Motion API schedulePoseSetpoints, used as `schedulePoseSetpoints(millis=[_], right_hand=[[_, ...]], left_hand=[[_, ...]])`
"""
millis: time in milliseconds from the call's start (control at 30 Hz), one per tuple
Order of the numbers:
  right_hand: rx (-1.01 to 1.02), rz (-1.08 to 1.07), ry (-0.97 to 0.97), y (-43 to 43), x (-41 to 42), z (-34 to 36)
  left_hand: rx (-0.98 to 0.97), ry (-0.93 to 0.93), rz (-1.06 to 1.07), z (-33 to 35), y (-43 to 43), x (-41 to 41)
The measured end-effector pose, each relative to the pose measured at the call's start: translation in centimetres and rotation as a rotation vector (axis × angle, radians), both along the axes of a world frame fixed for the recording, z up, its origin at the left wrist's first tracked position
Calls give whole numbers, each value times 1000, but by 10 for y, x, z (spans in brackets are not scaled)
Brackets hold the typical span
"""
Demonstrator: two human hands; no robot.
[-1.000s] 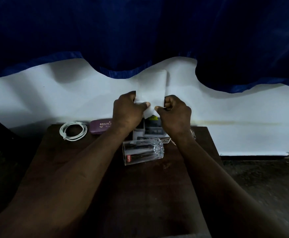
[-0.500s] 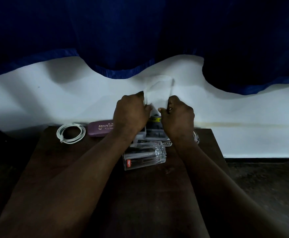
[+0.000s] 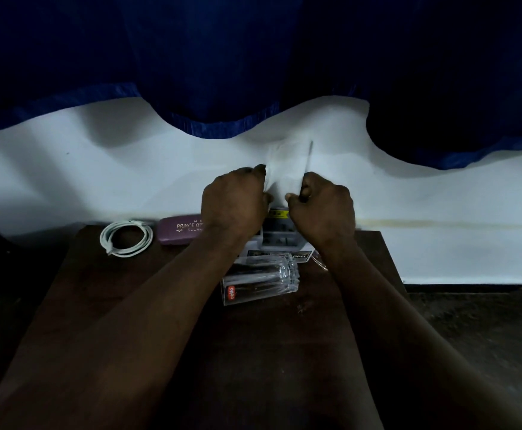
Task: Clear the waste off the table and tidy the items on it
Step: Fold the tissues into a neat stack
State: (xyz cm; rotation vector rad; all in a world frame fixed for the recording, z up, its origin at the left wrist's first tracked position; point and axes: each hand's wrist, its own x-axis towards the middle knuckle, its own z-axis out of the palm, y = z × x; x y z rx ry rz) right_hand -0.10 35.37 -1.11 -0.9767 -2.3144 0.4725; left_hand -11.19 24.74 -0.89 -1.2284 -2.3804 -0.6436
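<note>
Dark brown wood forms the bench (image 3: 253,352), across which both forearms are stretched. Near the bench's middle, a clear drinking glass (image 3: 259,280) is seen lying on its side, its red label turned toward the left edge. Just behind it, toward the far edge, a printed box (image 3: 276,237) is set, partly hidden by the hands. A scrap of clear plastic (image 3: 320,260) can be glimpsed beside the right wrist. Along the far edge, left of the box, a purple spectacle case (image 3: 177,232) is laid, and nearer the far left corner a white cable (image 3: 126,238) is coiled. Above the box, a white sheet of paper (image 3: 287,169) is held upright between the left hand (image 3: 233,203) and the right hand (image 3: 323,206). The fingers (image 3: 255,172) of each hand are curled and clamped on the paper's lower part, one hand at either side. Behind, a white wall (image 3: 98,169) is seen, overhung by a blue curtain (image 3: 253,57).
</note>
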Motion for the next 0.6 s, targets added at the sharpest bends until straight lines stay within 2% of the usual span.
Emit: schedulePoseSetpoints(millis=[200,367,600], right_hand=[[109,-32,-54,0,-2,-1],[-39,-61,-63,3,-4,-5],[-112,-91,-18,8,-5,-2]], left_hand=[[-23,-126,-71,5,-4,-8],[-51,-54,-82,-1,-5,-9],[-46,89,-44,-5,-2,-7]])
